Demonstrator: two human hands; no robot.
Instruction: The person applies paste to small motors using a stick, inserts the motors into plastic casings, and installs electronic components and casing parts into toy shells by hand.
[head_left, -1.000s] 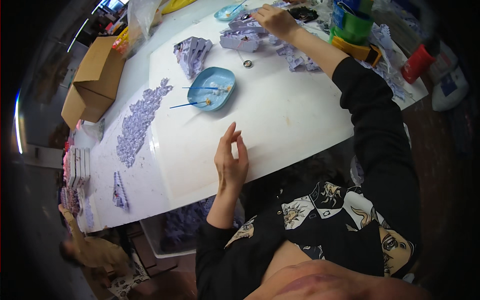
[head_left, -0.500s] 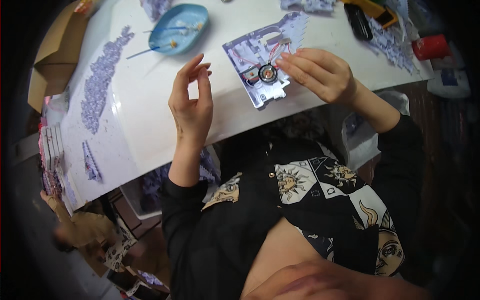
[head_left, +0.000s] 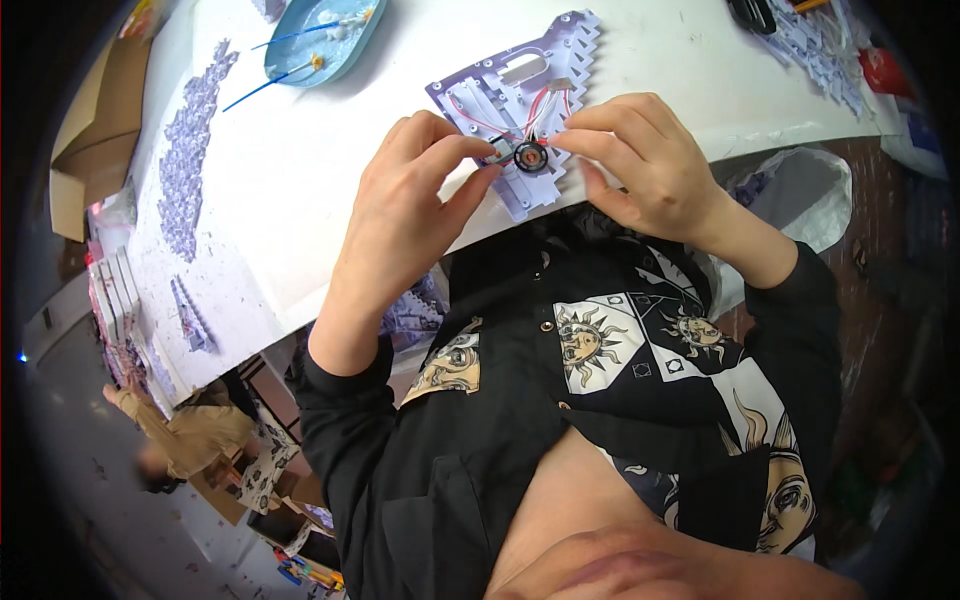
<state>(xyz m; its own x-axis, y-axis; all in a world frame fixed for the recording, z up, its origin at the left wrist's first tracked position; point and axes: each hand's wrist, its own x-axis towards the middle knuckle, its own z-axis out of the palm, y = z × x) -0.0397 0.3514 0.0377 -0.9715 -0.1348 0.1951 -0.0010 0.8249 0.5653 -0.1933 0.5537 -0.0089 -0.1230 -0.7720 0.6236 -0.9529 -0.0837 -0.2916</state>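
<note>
A lilac plastic half-shell (head_left: pixel 500 85), with a row of teeth along its right edge, lies open side up on the table. Over its near part sits a small round black speaker (head_left: pixel 531 156). Red and white wires (head_left: pixel 538 108) run up from the speaker across the shell. My left hand (head_left: pixel 405 180) is at the shell's left edge, thumb and forefinger bent toward each other beside the speaker; what is between them is too small to make out. From the right, my right hand (head_left: pixel 645 165) pinches at a red wire close to the speaker, its other fingers curled.
A blue tray (head_left: pixel 345 62) holds white paste and two thin blue sticks. Small lilac parts (head_left: pixel 195 150) are heaped at the left, more lilac parts (head_left: pixel 825 60) at the far right beside a red object (head_left: pixel 885 72). A cardboard box (head_left: pixel 105 120) stands at the left edge. Another person (head_left: pixel 205 440) is lower left.
My left hand has moved right, from beside the shell to the speaker. My right hand stays near the wires, its thumb now lower. The whole view has shifted slightly.
</note>
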